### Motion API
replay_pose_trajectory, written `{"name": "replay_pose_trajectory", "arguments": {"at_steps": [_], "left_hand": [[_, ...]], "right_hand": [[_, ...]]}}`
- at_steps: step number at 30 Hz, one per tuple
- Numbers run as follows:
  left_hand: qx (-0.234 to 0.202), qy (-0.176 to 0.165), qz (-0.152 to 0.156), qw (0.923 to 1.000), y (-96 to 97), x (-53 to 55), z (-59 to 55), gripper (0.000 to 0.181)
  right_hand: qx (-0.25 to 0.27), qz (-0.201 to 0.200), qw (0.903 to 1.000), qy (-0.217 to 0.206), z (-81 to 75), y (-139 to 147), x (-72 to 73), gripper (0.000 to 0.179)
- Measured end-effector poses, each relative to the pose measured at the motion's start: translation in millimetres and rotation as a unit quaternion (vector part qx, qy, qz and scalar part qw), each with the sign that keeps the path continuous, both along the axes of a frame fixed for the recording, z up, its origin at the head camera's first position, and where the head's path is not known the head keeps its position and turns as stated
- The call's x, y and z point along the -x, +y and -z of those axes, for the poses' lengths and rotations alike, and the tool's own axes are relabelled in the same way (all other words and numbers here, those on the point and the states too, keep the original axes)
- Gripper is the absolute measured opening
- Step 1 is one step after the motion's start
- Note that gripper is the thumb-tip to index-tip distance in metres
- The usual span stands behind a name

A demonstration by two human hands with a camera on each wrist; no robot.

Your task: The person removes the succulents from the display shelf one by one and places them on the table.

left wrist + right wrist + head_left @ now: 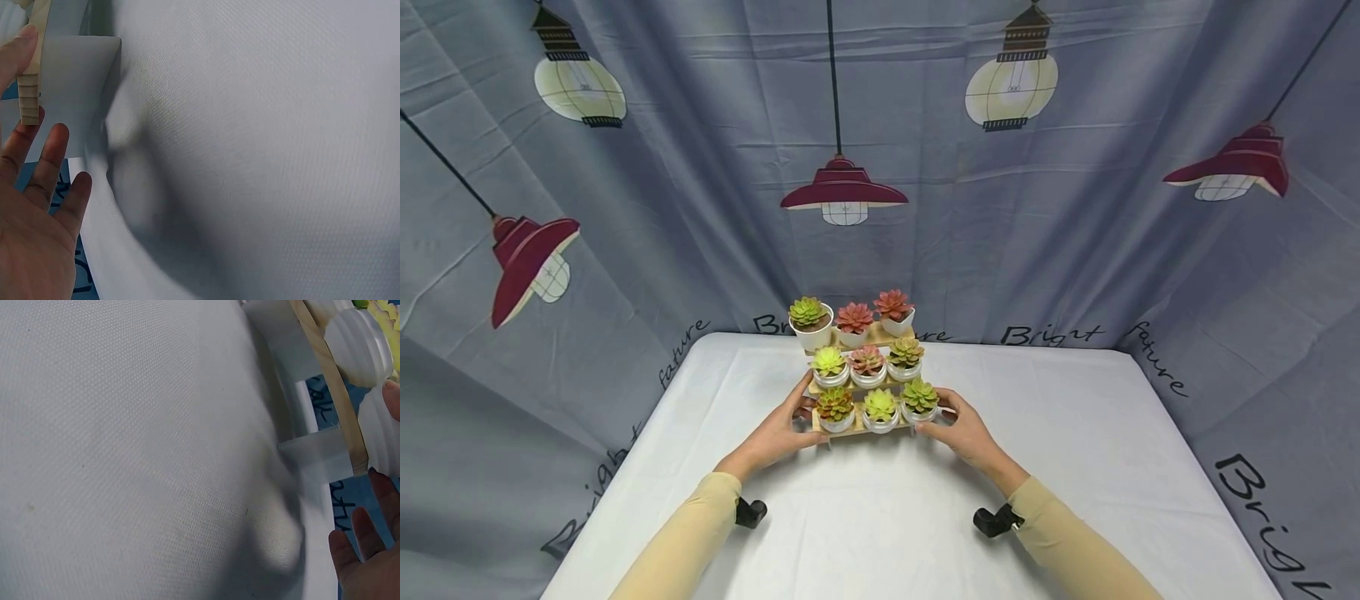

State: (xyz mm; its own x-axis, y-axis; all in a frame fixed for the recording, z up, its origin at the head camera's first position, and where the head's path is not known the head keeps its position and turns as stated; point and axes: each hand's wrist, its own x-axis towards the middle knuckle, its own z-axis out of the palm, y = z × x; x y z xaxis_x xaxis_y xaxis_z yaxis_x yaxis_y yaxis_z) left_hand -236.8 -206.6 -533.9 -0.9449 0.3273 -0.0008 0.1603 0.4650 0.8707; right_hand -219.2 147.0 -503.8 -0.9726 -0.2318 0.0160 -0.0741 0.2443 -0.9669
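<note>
A three-tier wooden stand is at the far side of the white table, left of centre, bearing nine succulents in white pots; the left hand pinches the left end of the near board, its thumb on the near side and its other fingers spread beyond the end; the right hand curls round the near right pot, with the thumb against its side and a fingertip by the board's end.

The near row has a red-green succulent on the left, a pale green one in the middle and a green one on the right; the middle row runs yellow-green, pink and olive; the far row has a green plant on the left, then two reddish ones; white supports stand beneath the near board; behind the table hangs a grey-blue curtain printed with lamps.
</note>
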Motion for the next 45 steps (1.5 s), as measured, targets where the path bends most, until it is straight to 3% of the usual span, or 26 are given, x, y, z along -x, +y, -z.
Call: {"name": "replay_pose_trajectory", "arguments": {"at_steps": [11,29,39,45], "left_hand": [[-0.011,-0.026,-0.009,0.9996,1.7,-1.6,-1.9,0.118],[-0.005,-0.024,-0.016,0.9996,2.3,-2.6,-1.6,0.117],[-0.010,-0.021,-0.010,0.9997,2.0,-2.0,-1.4,0.117],[-0.013,-0.022,-0.013,0.9996,1.6,-0.8,-0.6,0.117]], "right_hand": [[0.007,0.008,0.9999,-0.004,-0.3,-1.0,0.8,0.067],[0.006,0.008,0.9999,0.005,1.3,-1.5,-0.1,0.066],[0.004,0.017,0.9997,0.016,35.0,0.7,16.6,0.068],[-0.007,0.025,0.9996,0.010,38.8,8.6,17.6,0.072]]}}
